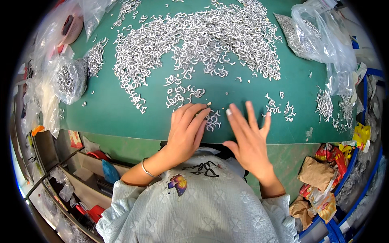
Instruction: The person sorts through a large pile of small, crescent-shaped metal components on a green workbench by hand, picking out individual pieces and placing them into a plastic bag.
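Small silver crescent-shaped pieces (194,36) are spread in a large heap over the green tabletop (150,123). My left hand (186,129) rests near the front edge, its fingers bent and slightly apart, fingertips beside a small cluster of crescent pieces (212,120). I see nothing gripped in it, though the underside of its fingers is hidden. On the other side of that cluster my right hand (251,141) is spread wide over the table, palm down and holding nothing. Another little group of pieces (272,106) lies just beyond its fingers.
A clear bag of pieces (300,38) stands at the far right, with small piles (324,105) below it. On the left sits another filled bag (71,81) near a pink basket (72,29). Open drawers (87,174) and crumpled packets (320,174) flank me below the table.
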The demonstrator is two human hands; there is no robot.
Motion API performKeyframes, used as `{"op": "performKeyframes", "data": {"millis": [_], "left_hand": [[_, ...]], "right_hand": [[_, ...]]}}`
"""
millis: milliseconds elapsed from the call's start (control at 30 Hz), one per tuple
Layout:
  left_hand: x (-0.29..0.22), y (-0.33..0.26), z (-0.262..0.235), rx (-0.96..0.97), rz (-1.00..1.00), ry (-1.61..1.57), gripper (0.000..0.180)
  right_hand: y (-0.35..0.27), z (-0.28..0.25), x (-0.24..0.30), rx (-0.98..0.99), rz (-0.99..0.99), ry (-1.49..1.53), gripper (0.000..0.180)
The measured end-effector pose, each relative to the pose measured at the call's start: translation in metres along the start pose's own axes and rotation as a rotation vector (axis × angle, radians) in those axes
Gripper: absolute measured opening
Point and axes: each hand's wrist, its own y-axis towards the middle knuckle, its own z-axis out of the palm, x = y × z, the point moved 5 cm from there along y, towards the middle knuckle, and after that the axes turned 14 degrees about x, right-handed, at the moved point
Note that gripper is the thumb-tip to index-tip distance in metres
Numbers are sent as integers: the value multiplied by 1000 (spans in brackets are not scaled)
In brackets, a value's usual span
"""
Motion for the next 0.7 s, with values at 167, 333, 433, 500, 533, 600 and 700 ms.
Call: {"op": "performKeyframes", "data": {"millis": [167,333,433,500,533,600,700], "left_hand": [[3,-13,3,78,33,19,34],[8,-20,-1,10,47,-44,35],[11,-21,-10,-51,-30,28,35],[14,-20,-11,-59,-48,61,33],[13,-18,-11,-51,-42,69,32],[10,-12,-9,-35,-26,86,30],[12,-11,-6,-9,-18,92,25]], "right_hand": [[-5,3,-1,-2,-11,-11,68],[6,18,16,-12,-124,25,69],[-1,21,16,46,-119,31,72],[-1,19,15,-7,-119,58,70],[0,17,15,-33,-118,71,69],[3,20,18,7,-126,58,69],[6,21,19,23,-132,54,69]]}}
